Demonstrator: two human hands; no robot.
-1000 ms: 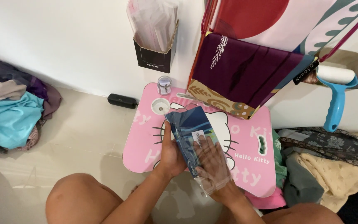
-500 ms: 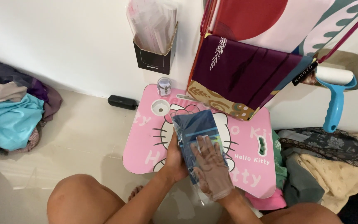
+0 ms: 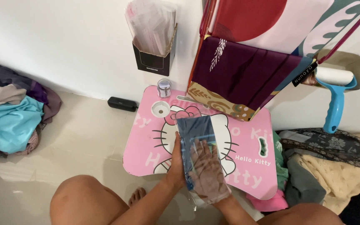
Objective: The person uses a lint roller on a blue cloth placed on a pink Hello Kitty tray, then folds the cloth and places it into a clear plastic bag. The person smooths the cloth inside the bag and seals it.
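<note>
A clear plastic bag (image 3: pixel 196 133) with a folded dark blue cloth inside lies over the pink cartoon lap table (image 3: pixel 146 141). My left hand (image 3: pixel 176 164) grips the bag's left edge near its lower end. My right hand (image 3: pixel 207 166) is inside the bag's open end, fingers spread flat and seen through the plastic, its fingertips against the blue cloth. The bag points away from me toward the wall.
A small round jar (image 3: pixel 163 88) stands at the table's far edge. A black box of plastic bags (image 3: pixel 153 58) hangs on the wall. Purple cloth (image 3: pixel 246 71) hangs from a rack, a blue lint roller (image 3: pixel 335 100) to its right. Clothes piles lie left (image 3: pixel 5 116) and right (image 3: pixel 334 166).
The bag and cloth have shifted slightly toward the wall while my right hand stays inside the bag. My left hand keeps its hold on the edge.
</note>
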